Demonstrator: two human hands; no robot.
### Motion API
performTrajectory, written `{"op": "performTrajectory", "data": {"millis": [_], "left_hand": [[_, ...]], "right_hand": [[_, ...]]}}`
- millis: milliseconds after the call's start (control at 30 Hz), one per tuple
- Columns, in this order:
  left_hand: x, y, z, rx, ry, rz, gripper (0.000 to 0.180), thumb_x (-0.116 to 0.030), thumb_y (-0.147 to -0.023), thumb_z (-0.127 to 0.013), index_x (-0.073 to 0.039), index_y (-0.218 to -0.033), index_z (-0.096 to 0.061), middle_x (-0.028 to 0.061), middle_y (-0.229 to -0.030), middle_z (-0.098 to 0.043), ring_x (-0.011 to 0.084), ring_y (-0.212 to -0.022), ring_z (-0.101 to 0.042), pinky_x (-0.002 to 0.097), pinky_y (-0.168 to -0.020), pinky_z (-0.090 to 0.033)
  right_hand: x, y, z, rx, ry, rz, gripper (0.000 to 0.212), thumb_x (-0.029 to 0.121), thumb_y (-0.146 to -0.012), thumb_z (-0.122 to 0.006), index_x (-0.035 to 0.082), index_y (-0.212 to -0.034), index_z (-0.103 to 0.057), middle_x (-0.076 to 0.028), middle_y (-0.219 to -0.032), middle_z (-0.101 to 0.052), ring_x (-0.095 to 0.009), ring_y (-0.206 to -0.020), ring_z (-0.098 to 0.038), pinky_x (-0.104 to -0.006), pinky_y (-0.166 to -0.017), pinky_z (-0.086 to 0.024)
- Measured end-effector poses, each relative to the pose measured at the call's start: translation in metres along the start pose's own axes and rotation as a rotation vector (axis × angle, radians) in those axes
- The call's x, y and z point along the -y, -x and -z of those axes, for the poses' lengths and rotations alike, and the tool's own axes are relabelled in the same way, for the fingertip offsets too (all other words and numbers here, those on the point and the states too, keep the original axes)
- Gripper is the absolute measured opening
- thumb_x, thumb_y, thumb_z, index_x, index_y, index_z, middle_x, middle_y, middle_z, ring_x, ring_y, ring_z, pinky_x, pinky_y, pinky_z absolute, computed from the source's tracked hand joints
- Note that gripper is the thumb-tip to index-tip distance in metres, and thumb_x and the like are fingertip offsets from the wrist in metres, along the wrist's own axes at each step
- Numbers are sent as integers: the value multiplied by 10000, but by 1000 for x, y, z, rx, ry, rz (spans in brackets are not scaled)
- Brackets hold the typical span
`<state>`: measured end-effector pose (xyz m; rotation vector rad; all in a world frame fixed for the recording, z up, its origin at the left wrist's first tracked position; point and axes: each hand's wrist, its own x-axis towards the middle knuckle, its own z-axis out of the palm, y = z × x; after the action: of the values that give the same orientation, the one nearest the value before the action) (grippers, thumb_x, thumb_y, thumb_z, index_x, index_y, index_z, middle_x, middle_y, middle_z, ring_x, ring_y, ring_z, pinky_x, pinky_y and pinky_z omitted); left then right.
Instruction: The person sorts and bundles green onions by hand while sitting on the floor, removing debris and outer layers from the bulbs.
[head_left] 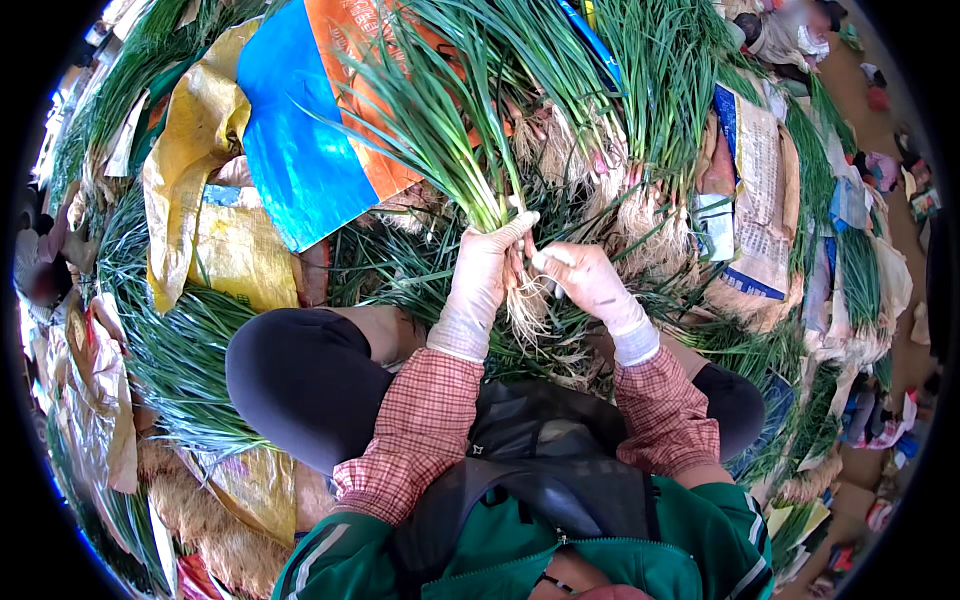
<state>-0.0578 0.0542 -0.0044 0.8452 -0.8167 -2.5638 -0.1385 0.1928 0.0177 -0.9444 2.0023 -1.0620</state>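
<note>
My left hand (484, 262), in a pale glove, is wrapped round a bunch of spring onions (478, 190). Their green leaves point away from me and to the left, while the stringy roots (526, 305) hang below the fist toward my lap. Close beside it on the right, my gloved right hand (585, 280) has thumb and fingers pinched together next to the white stem ends. What lies in that pinch is too small to make out. Loose green leaves and trimmings (400, 262) cover the ground under both hands.
Ahead lie piled spring onions (640, 110), roots toward me. A blue and orange plastic sheet (300, 130) and a yellow woven sack (190, 150) are at the far left. A printed sack (762, 190) stands right. My bent knees (300, 375) flank the work area.
</note>
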Motion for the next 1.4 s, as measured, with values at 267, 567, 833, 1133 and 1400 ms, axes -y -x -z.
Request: {"op": "performTrajectory", "data": {"millis": [267,567,833,1133,1400], "left_hand": [[7,1,6,-53,-132,-72,83,-104,-850,-653,-31,-859,-615,47,-648,-616,113,-406,-496,216,-355,-348],[4,-3,8,119,33,125,224,-184,-798,-732,-73,-950,-610,28,-629,-574,120,-403,-506,226,-356,-397],[3,1,-5,-50,-112,-5,153,-25,-778,-712,-29,-886,-604,20,-633,-580,91,-400,-483,213,-377,-389],[3,-2,15,275,92,62,253,-54,-841,-636,8,-1072,-554,82,-810,-630,141,-631,-602,235,-531,-507],[-3,2,25,495,366,166,443,139,-753,-578,-61,-1144,-515,88,-998,-596,288,-1032,-603,402,-743,-564]], "right_hand": [[-19,-79,-29,-500,59,115,114,127,-898,-591,18,-918,-615,-29,-764,-618,-135,-616,-563,-257,-557,-453],[-61,-75,60,-551,849,-367,268,328,-932,-516,110,-1032,-636,-118,-816,-664,-175,-674,-617,-312,-620,-508],[-14,-3,-4,-56,-56,-57,249,285,-902,-605,93,-1056,-640,-21,-775,-649,-127,-593,-568,-256,-587,-484],[-39,-76,-30,-532,-1807,-285,239,155,-950,-491,-9,-1112,-555,-41,-828,-597,-115,-683,-543,-217,-634,-478],[-6,-69,44,-579,238,-321,302,260,-962,-444,92,-1140,-621,-133,-916,-686,-214,-715,-670,-330,-696,-556]]}}
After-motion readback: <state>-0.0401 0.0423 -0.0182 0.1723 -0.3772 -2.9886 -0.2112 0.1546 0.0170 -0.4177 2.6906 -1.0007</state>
